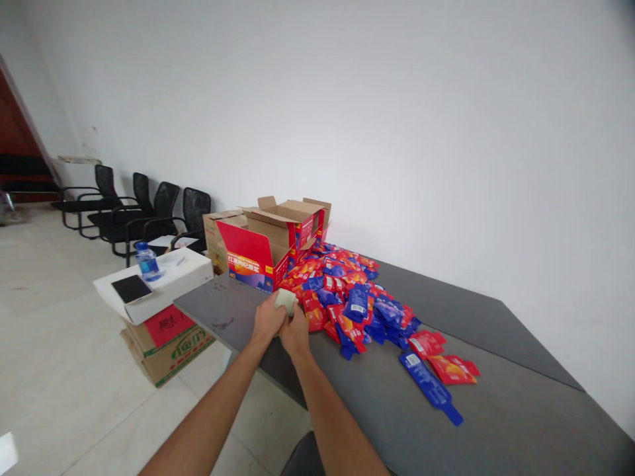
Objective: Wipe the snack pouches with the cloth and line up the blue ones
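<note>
Both hands meet over the near edge of the grey table (367, 396). My left hand (268, 317) and my right hand (296, 328) are closed around a pale, off-white wad (285, 301), which looks like folded cloth or paper; its exact kind I cannot make out. Just beyond and to the right spreads a heap of red and blue pouches (357, 301). Behind my hands, at the table's far left, stands an open red carton (251, 264) with raised flaps.
More open cartons (302, 218) stand behind the first. On the right lie a blue pouch (429, 383) and red pouches (452, 369). To the left, a white box (183, 271) carries a water bottle (147, 261) and a tablet (131, 289). Black chairs (163, 205) line the wall.
</note>
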The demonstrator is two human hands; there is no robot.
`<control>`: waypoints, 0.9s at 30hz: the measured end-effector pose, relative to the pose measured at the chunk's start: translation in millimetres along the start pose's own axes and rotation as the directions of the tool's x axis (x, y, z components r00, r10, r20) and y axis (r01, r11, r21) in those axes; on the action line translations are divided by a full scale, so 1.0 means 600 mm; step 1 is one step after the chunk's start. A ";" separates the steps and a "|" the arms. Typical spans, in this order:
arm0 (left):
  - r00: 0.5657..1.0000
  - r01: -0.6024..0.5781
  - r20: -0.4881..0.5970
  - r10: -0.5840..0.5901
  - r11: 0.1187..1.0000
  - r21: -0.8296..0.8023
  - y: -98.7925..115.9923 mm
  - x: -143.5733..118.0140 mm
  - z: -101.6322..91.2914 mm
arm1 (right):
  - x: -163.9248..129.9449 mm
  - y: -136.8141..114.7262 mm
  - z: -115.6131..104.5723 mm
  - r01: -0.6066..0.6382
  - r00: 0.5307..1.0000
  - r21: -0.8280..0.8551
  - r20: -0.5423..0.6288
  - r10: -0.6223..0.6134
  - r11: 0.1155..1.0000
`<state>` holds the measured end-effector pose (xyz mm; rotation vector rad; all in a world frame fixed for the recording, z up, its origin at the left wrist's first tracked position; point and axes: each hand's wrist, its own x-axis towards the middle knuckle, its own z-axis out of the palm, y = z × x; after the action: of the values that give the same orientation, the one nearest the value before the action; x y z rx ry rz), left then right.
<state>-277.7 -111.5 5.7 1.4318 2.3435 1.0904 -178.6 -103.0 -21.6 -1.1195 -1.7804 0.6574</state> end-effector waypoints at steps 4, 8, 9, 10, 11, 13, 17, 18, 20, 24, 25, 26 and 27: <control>1.000 0.002 -0.015 -0.001 0.999 0.043 -0.032 0.023 -0.012 | 0.012 -0.002 0.032 0.007 0.997 0.006 0.076 -0.007 1.000; 1.000 -0.012 -0.017 0.014 0.997 0.071 -0.061 0.033 -0.010 | 0.022 0.007 0.047 0.041 0.989 -0.008 0.145 -0.039 0.999; 1.000 -0.023 -0.010 0.024 0.997 0.072 -0.065 0.034 -0.009 | 0.023 0.010 0.048 0.053 0.986 -0.014 0.158 -0.050 0.998; 1.000 -0.030 -0.003 0.030 0.997 0.077 -0.068 0.033 -0.007 | 0.025 0.013 0.048 0.063 0.984 -0.022 0.168 -0.059 0.998; 1.000 -0.031 0.001 0.032 0.995 0.093 -0.069 0.032 -0.006 | 0.026 0.015 0.047 0.071 0.982 -0.032 0.176 -0.065 0.997; 1.000 -0.029 -0.005 0.030 0.986 0.163 -0.066 0.028 -0.005 | 0.027 0.019 0.044 0.086 0.980 -0.058 0.187 -0.074 0.995; 0.993 -0.077 -0.060 0.099 0.951 0.299 -0.049 0.018 -0.003 | 0.025 0.018 0.030 0.124 0.978 -0.124 0.183 -0.100 0.984; 0.989 -0.098 -0.077 0.127 0.948 0.304 -0.043 0.015 -0.001 | 0.023 0.017 0.024 0.133 0.978 -0.141 0.177 -0.108 0.981; 0.979 -0.136 -0.102 0.174 0.944 0.301 -0.029 0.009 0.003 | 0.017 0.015 0.006 0.148 0.980 -0.170 0.159 -0.121 0.974; 0.958 -0.219 -0.119 0.260 0.936 0.276 0.013 -0.010 0.016 | 0.002 0.016 -0.055 0.198 0.980 -0.312 0.081 -0.181 0.929; 0.951 -0.245 -0.122 0.284 0.933 0.265 0.028 -0.017 0.020 | -0.002 0.019 -0.075 0.204 0.979 -0.355 0.061 -0.195 0.912; 0.943 -0.273 -0.120 0.310 0.929 0.250 0.044 -0.024 0.025 | -0.006 0.022 -0.095 0.204 0.978 -0.392 0.045 -0.203 0.897; 0.935 -0.303 -0.115 0.336 0.924 0.234 0.061 -0.031 0.031 | -0.009 0.025 -0.117 0.201 0.978 -0.418 0.034 -0.206 0.886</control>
<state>-233.4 -108.1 12.8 1.9313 2.4515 1.0840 -108.7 -103.1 -4.5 -1.1863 -2.0540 0.1382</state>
